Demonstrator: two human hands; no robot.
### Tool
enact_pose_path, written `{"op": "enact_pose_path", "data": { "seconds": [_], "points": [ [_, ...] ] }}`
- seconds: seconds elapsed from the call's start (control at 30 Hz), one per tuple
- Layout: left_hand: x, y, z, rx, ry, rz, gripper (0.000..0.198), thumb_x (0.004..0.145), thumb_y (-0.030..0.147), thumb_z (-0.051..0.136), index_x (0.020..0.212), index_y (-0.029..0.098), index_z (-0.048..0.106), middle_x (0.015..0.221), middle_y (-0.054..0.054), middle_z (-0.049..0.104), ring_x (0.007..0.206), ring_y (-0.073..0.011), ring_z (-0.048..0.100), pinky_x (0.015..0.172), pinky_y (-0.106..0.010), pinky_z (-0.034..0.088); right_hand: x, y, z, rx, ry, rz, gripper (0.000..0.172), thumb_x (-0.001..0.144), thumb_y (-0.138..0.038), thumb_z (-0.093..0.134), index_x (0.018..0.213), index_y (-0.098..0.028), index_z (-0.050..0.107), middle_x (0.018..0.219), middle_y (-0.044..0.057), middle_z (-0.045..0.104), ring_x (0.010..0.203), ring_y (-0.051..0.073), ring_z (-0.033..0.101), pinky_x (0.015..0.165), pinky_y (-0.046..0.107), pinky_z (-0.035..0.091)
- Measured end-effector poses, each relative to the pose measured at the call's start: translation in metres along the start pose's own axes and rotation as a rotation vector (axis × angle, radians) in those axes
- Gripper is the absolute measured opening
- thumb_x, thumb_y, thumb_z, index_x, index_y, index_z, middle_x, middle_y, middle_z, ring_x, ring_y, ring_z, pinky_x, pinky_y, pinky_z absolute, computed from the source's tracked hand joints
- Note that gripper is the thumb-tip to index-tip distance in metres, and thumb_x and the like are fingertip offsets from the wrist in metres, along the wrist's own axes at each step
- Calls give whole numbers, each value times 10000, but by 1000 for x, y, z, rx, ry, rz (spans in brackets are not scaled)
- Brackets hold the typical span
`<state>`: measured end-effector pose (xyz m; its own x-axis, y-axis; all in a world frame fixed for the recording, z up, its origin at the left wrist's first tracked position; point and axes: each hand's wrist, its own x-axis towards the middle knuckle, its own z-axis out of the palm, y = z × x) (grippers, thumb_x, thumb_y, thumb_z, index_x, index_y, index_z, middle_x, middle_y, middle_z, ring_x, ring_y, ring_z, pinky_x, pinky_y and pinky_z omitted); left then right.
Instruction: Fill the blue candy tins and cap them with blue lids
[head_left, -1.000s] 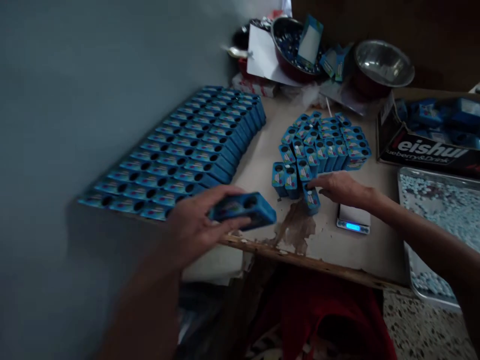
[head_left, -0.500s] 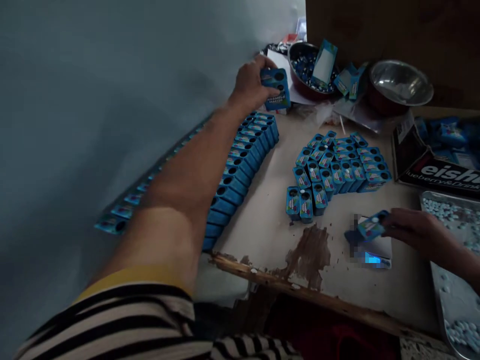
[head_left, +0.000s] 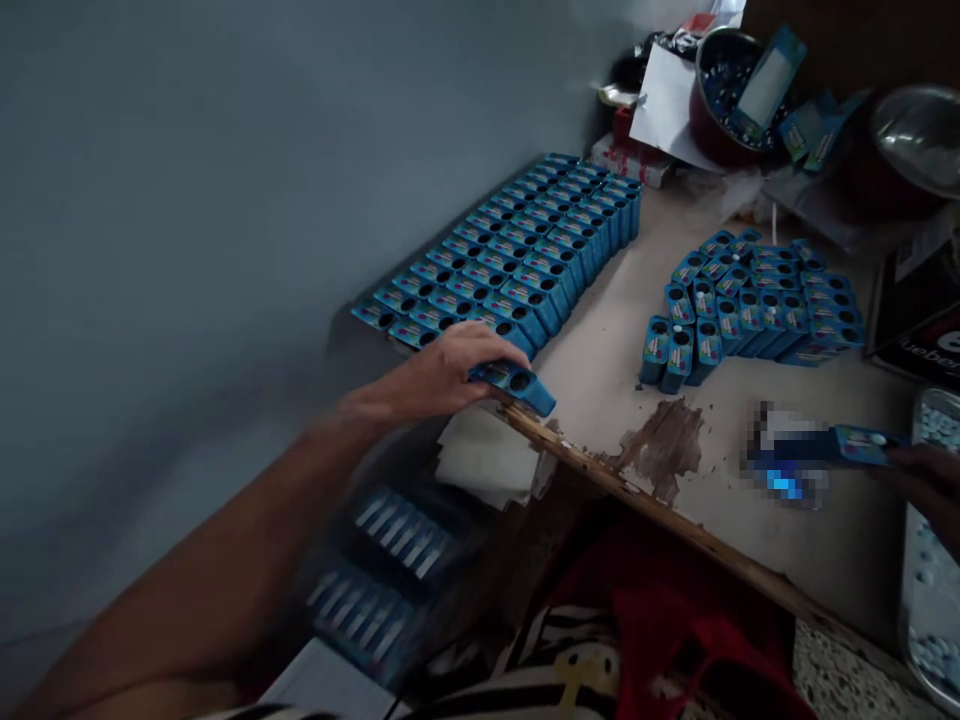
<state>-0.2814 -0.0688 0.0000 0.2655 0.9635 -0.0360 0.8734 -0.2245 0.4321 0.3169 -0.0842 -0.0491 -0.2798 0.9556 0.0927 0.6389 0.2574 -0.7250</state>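
Observation:
My left hand (head_left: pixel 457 370) is closed around a small blue candy box (head_left: pixel 525 388) at the near end of the block of boxes, by the table edge. Long rows of matching blue boxes (head_left: pixel 517 240), each with a dark round hole on top, stand tightly packed along the wall. At the right edge, my right hand (head_left: pixel 926 470) grips another blue candy box (head_left: pixel 866 445) beside a small digital scale (head_left: pixel 814 490); its lit display is partly pixelated. A looser cluster of blue boxes (head_left: pixel 750 310) stands mid-table, some with a white candy at the hole.
A metal tray (head_left: pixel 930 590) of pale candies lies at the right. Behind are a bowl of candies (head_left: pixel 724 100), another metal bowl (head_left: pixel 922 130) and a dark carton (head_left: pixel 915 300). The worn wooden table edge (head_left: pixel 660 515) runs in front; packed blue boxes (head_left: pixel 382 570) sit below.
My left hand has come from the far end of the rows to their near end, still with a box. My right hand has shifted right, off the scale, with its box. The view has turned left.

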Motion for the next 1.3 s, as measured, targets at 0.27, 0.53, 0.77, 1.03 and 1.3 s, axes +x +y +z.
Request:
{"op": "enact_pose_path", "data": {
  "seconds": [0.27, 0.53, 0.77, 1.03, 1.3],
  "points": [
    [-19, -68, 48, 200, 119, 99, 380, 897, 192, 517, 1127, 286, 805, 1133, 0, 850, 1124, -240, 720, 1242, -556, 385, 5, -38, 20, -58, 248, 189, 350, 828, -617, 800, 867, -270, 815, 720, 35, 694, 663, 233, 598, 646, 382, 418],
    [-15, -17, 54, 156, 327, 204, 612, 1011, 450, 620, 1563, 675, 481, 1417, 83, 757, 1290, -371, 695, 1218, -579, 436, 11, -13, 46, -115, 283, 229, 276, 860, -471, 742, 913, -208, 807, 779, 25, 722, 712, 188, 592, 695, 310, 384],
    [16, 48, 97, 224, 218, 415, 350, 1019, 333, 616, 1333, 452, 716, 1406, -46, 779, 1291, -352, 740, 1290, -622, 374, 8, -17, 35, -32, 227, 231, 321, 865, -448, 806, 1079, -208, 821, 643, -47, 567, 618, 146, 482, 654, 299, 367],
    [63, 79, 140, 232, 110, 653, 312, 1040, 284, 541, 1289, 322, 726, 1318, -138, 806, 1173, -396, 781, 1201, -649, 458, -84, 40, -54, -280, 84, 370, 258, 1041, -407, 663, 1175, -215, 772, 1193, 112, 806, 1051, 268, 736, 932, 416, 570],
    [65, 117, 142, 195, 101, 596, 283, 1046, 308, 538, 1189, 377, 773, 1282, -71, 827, 1178, -366, 787, 1243, -655, 424, -98, 85, -33, -808, -117, 285, 884, 997, -603, 735, 1726, -265, 364, 1828, 223, 255, 1661, 484, 290, 1279, 688, 371]
  ]
}}
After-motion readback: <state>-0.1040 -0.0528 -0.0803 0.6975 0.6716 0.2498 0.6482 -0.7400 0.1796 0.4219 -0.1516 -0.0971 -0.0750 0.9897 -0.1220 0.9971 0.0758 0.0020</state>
